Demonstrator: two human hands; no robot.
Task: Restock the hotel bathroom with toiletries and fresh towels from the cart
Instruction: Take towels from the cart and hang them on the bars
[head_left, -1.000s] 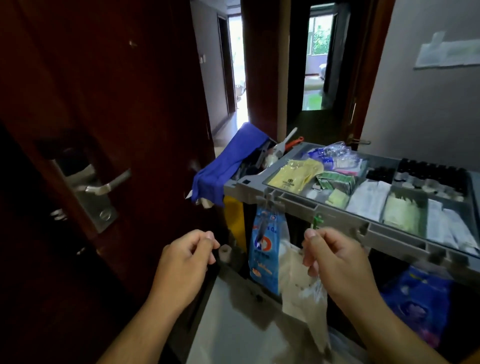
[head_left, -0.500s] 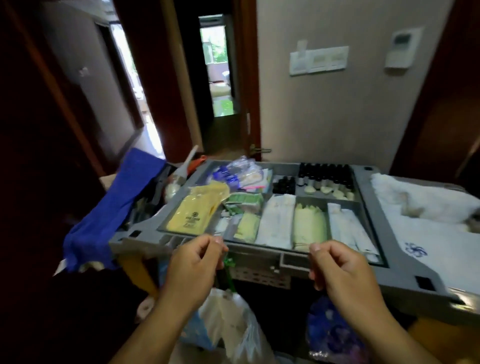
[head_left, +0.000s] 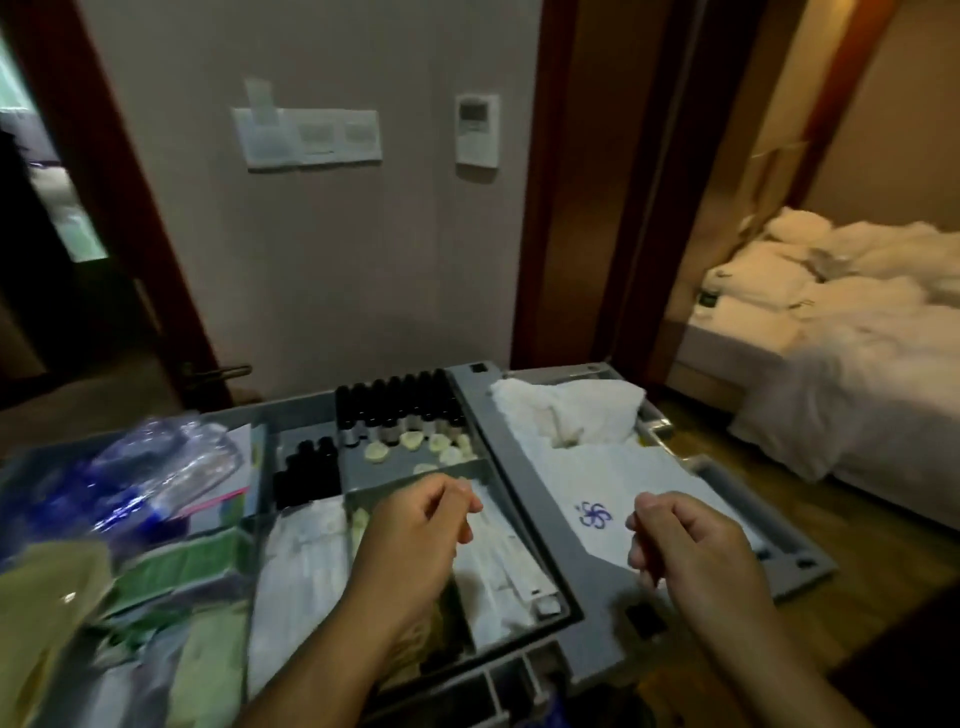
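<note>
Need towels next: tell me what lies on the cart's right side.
A crumpled white towel at the back, flat white cloth with a blue emblem nearer. Anything beneath is covered.

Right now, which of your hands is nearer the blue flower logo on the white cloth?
Right. The right hand is just right of the blue flower logo; the left hand sits farther off to its left, over the white packets.

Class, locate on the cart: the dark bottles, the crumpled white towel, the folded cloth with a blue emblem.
dark bottles (head_left: 396, 404), head view, caps of the back row.
crumpled white towel (head_left: 574, 410), head view, bunched middle.
folded cloth (head_left: 618, 478), head view, flat area above the emblem.
</note>
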